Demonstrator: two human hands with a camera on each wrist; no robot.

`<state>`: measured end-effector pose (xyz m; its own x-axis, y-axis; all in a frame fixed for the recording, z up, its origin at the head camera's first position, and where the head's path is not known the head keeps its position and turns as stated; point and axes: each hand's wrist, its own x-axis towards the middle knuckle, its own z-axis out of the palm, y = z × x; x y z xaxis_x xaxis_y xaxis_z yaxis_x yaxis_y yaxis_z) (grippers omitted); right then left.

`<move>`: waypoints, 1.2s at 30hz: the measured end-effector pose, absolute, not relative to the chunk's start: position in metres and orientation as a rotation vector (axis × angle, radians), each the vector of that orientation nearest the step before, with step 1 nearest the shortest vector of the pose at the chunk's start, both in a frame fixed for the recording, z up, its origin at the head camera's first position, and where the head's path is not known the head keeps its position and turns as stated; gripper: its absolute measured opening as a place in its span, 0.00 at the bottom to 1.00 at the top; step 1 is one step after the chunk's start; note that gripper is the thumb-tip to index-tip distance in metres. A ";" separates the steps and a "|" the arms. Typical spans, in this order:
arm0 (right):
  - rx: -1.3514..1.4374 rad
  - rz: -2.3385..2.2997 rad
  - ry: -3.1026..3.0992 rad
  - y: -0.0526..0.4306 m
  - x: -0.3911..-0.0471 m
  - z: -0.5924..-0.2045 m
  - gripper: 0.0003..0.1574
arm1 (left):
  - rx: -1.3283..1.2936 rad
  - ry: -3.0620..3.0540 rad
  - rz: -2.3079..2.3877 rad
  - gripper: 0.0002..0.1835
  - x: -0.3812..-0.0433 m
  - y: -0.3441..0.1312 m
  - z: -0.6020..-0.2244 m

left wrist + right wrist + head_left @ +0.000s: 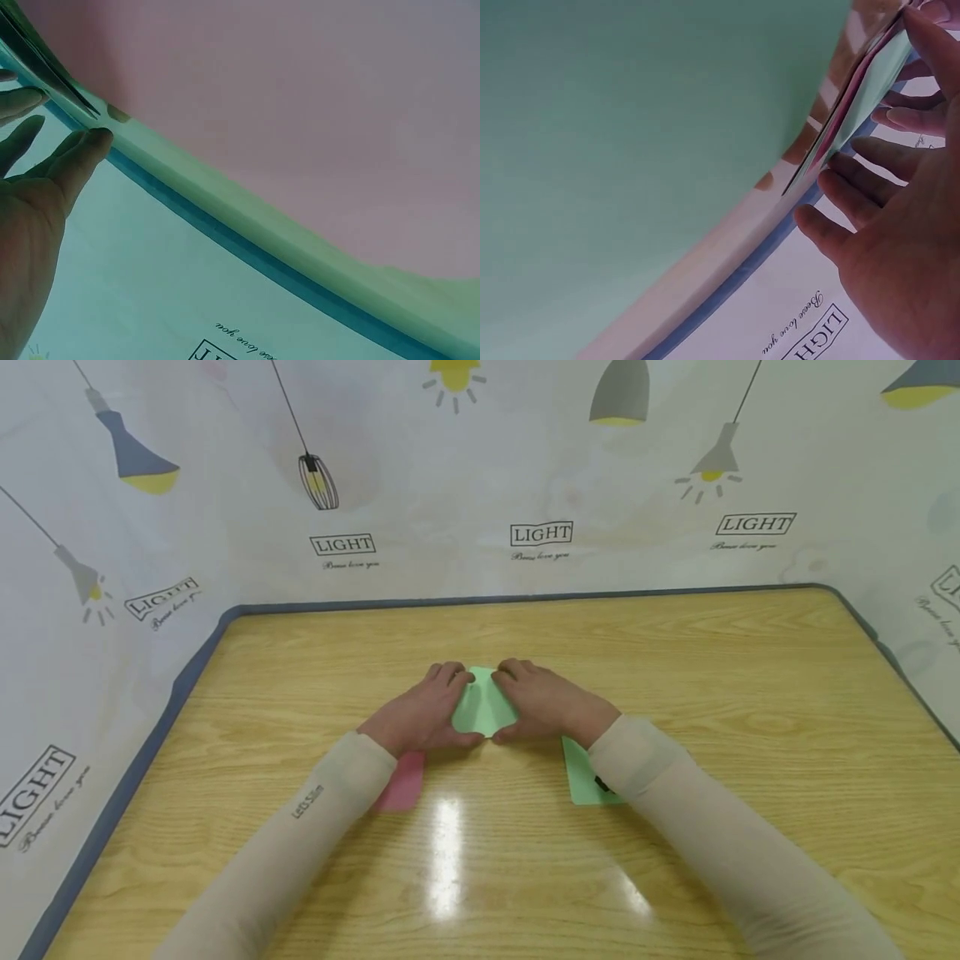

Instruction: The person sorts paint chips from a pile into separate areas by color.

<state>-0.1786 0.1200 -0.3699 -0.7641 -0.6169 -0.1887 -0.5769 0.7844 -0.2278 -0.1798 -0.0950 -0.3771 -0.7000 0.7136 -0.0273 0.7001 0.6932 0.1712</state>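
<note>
A light green card (485,702) lies between both hands near the middle of the table. My left hand (427,710) holds its left side, fingers toward the far corner and thumb at the near edge. Opposite it, my right hand (551,700) holds the right side the same way. From the right wrist view, the card tops a thin stack of sheets (847,112) with a pink layer inside. Fingertips of the right hand (900,225) reach the stack's edge. In the left wrist view the left hand (45,187) appears beside the stack's dark edge.
A pink card (403,783) lies partly under the left forearm. Another green card (581,772), bearing a black mark, is partly covered by the right sleeve. The wooden table (480,877) has a blue-grey edge against a lamp-printed wall covering (450,477).
</note>
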 end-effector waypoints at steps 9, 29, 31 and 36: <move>-0.914 -0.278 2.719 0.124 -0.177 -0.366 0.57 | 1.185 2.788 0.250 0.40 -0.178 -0.092 -0.375; -0.877 -0.452 2.771 0.163 -0.155 -0.348 0.57 | 1.254 2.772 0.314 0.37 -0.168 -0.062 -0.356; -0.880 -0.449 2.780 0.172 -0.151 -0.347 0.57 | 1.262 2.763 0.319 0.37 -0.165 -0.054 -0.355; -0.889 -0.467 2.804 0.194 -0.138 -0.343 0.56 | 1.301 2.756 0.254 0.37 -0.156 -0.033 -0.350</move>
<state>-0.1376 0.1936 -0.3429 -0.8095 -0.5840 -0.0599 -0.5330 0.7740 -0.3418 -0.1555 -0.0333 -0.3499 -0.6355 0.7721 -0.0042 0.7583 0.6251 0.1850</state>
